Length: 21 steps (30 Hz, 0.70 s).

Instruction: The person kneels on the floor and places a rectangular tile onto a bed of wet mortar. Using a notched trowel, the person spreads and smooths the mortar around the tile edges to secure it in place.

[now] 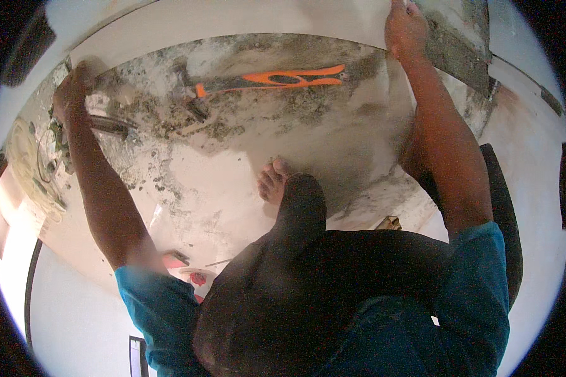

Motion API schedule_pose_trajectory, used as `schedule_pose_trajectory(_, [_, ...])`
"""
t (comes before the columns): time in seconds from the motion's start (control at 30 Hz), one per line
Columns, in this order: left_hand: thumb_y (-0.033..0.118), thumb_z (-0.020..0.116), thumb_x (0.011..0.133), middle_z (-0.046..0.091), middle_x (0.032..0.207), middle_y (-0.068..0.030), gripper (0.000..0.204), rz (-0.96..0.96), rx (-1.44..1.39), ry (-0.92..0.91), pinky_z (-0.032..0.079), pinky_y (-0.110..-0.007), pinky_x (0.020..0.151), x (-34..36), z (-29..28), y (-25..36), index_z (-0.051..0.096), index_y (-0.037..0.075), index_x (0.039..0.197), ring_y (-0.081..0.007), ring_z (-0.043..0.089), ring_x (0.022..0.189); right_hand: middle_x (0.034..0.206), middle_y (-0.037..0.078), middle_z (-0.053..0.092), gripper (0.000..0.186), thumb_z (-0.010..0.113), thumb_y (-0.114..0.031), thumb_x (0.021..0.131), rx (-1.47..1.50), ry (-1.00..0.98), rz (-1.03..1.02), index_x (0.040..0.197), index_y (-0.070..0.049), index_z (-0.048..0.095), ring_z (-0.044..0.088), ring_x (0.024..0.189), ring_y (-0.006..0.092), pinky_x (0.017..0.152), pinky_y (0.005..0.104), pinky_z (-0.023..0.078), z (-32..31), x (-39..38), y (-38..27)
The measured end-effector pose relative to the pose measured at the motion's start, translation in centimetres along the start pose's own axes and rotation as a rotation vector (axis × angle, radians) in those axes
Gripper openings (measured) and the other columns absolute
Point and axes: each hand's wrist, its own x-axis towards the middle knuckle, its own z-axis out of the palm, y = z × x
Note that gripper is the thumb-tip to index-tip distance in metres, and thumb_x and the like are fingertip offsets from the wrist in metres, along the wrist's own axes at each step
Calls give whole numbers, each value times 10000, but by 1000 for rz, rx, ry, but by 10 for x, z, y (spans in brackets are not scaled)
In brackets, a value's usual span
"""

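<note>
A wide pale panel (245, 17) stretches across the far side, its lower edge bowed by the lens. My left hand (73, 94) is at its lower left corner, fingers dark, blurred and curled at the edge. At the right end, my right hand (407, 32) is closed against the side of the panel, with its fingertips partly hidden near the picture's top. Between my arms, on the dirty floor, lies a hammer (264, 80) with an orange and black handle; its head points left. Neither hand touches the hammer.
Dark metal tool parts (110, 124) and a coiled pale hose or cable (28, 160) lie by my left forearm. My bare foot (272, 180) rests on the stained floor (201, 182). A white container (198, 276) with red on it stands near my left elbow. Grey rough wall (462, 38) rises at right.
</note>
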Motion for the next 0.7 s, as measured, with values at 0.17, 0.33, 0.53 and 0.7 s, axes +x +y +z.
schedule_pose_trajectory(0.17, [654,468,777,658,1034,-116,599,163,266,67,443,-402,875,9,10,2,650,185,1101,-266,621,986,905,114,616,373,522,-277,905,139,-59,59,1097,40,563,562,822,203,750,320,436,-4,5,17])
schedule_pose_trajectory(0.33, [604,499,785,661,1005,-126,522,134,30,116,454,-410,847,1,6,6,670,188,1049,-299,626,957,910,71,585,340,559,-276,900,127,-58,39,1039,34,559,543,816,151,690,290,443,-2,15,31])
schedule_pose_trajectory(0.53, [525,541,789,669,931,-139,444,160,35,280,482,-421,757,-22,9,17,685,153,983,-330,639,897,933,85,595,354,546,-292,903,9,-26,-33,1021,41,569,538,836,157,754,288,423,1,22,39])
schedule_pose_trajectory(0.7, [516,546,793,659,940,-167,444,105,92,238,476,-431,787,-31,-1,32,672,158,1024,-348,625,915,929,73,596,359,539,-303,908,-137,48,-21,1018,36,579,528,833,141,757,288,418,4,26,45])
